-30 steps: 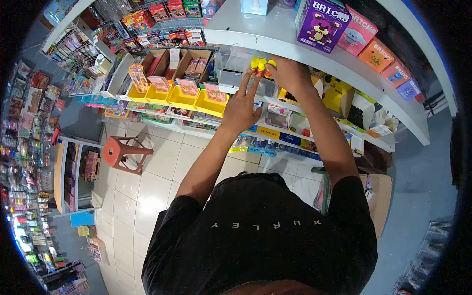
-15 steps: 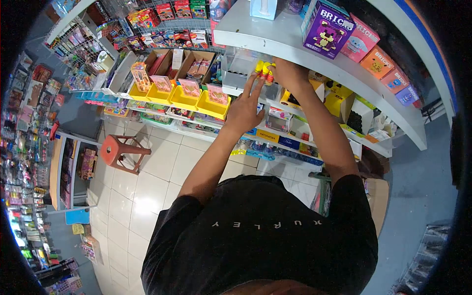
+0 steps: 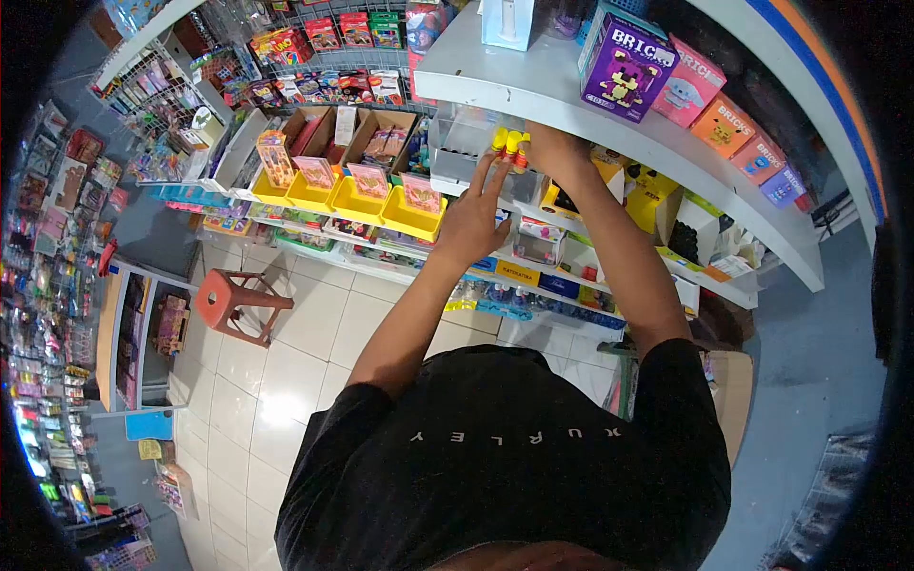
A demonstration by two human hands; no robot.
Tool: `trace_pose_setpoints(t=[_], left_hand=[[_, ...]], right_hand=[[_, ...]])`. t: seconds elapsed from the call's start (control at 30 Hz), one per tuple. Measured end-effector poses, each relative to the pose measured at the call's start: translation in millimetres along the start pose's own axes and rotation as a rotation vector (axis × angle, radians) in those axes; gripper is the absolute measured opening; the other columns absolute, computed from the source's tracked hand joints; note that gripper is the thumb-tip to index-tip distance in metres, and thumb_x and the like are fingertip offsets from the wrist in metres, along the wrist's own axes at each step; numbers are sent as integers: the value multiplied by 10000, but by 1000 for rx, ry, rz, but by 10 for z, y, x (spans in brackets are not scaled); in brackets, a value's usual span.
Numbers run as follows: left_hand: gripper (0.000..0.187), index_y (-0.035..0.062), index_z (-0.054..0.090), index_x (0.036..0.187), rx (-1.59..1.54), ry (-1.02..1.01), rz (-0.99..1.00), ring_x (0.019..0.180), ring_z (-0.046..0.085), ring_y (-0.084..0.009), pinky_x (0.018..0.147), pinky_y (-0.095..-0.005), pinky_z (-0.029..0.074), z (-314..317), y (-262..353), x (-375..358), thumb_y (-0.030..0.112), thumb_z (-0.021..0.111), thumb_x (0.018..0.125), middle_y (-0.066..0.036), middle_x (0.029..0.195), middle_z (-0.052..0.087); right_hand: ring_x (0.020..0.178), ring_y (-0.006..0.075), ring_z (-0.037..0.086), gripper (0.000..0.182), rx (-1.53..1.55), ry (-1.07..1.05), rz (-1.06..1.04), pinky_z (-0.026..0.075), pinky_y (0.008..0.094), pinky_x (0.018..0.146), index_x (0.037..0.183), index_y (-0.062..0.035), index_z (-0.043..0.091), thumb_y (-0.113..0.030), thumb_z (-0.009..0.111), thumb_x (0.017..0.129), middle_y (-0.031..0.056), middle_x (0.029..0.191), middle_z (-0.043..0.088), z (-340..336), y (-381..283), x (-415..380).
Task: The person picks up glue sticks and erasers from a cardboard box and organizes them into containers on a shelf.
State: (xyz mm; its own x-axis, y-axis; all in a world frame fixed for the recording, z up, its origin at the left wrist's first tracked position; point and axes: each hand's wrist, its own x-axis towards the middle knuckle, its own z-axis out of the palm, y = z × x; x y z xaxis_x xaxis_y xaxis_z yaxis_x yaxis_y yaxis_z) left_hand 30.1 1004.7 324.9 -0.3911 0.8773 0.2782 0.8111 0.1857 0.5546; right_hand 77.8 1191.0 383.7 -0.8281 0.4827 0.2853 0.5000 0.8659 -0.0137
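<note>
If the fingers push unevenly, the small bottles (image 3: 512, 146) could tip, because they stand tightly together, just below the front edge of the white shelf (image 3: 500, 93). The left hand (image 3: 468, 226), below this shelf, has fingers stretched and seems to touch them. The right hand (image 3: 555, 155) is partly hidden under it; its grip I cannot tell. The bottles look bright yellow on top, reddish lower.
</note>
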Motion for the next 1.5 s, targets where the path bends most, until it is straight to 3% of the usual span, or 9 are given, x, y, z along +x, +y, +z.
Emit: trace_pose_setpoints(t=[0.07,0.37,0.47,0.67,0.87,1.07,1.17,1.3,1.5], left_hand=[[974,124,233,1503,5,4,3,1048,614,-421,805,-470,557,-5,3,-3,112,784,699,-110,1580,160],[982,122,236,1501,-9,22,6,1021,623,-419,773,-467,561,13,10,4,112,786,689,-113,1575,176],[979,122,245,1496,-10,39,13,1020,623,-416,770,-462,562,45,-6,10,114,788,682,-113,1572,185],[955,120,268,1481,2,47,-12,1030,620,-409,773,-459,561,49,-6,15,118,790,681,-115,1571,193],[946,131,271,1483,-5,64,0,988,634,-408,761,-462,558,69,-34,38,119,786,690,-115,1572,192],[940,143,259,1494,-44,70,2,951,635,-431,750,-476,550,106,-56,36,119,773,706,-107,1575,183],[942,147,255,1498,-56,82,9,955,625,-456,769,-485,545,118,-73,53,122,769,709,-101,1576,178],[943,145,256,1499,-51,110,16,976,609,-483,802,-495,537,139,-70,46,121,767,707,-101,1575,180],[938,103,262,1492,-121,85,5,1098,576,-441,816,-475,538,71,1,28,109,767,701,-105,1571,189]], right_hand=[[1111,354,590,354,-11,119,-38,475,461,948,1082,-13,646,-224,725,809,195,1179,610,68,1,-20],[964,375,655,202,-53,-21,-49,506,467,880,954,9,694,-68,642,776,233,1020,667,-172,-54,-65],[958,363,664,233,-38,-185,-115,513,451,885,991,-2,705,-67,607,789,238,1001,677,-67,74,49],[981,360,663,318,-57,-256,-165,512,444,895,1082,-39,708,-65,581,791,228,1055,678,37,205,160],[963,365,667,265,-105,-243,-147,519,458,870,1020,17,696,-83,595,795,252,1028,671,-23,135,130],[930,392,670,251,-90,-63,-97,528,483,832,963,62,669,-118,633,792,266,976,670,-92,-39,-37],[936,395,668,284,-85,-204,-65,530,485,832,996,56,660,-135,647,786,259,983,671,-119,-82,-9],[937,390,671,293,-42,-224,-30,532,482,833,984,48,669,-147,659,765,251,980,677,-167,-164,-20],[953,394,672,318,36,-332,-11,529,479,857,994,51,682,-160,657,757,272,1006,673,-393,-196,-54]])
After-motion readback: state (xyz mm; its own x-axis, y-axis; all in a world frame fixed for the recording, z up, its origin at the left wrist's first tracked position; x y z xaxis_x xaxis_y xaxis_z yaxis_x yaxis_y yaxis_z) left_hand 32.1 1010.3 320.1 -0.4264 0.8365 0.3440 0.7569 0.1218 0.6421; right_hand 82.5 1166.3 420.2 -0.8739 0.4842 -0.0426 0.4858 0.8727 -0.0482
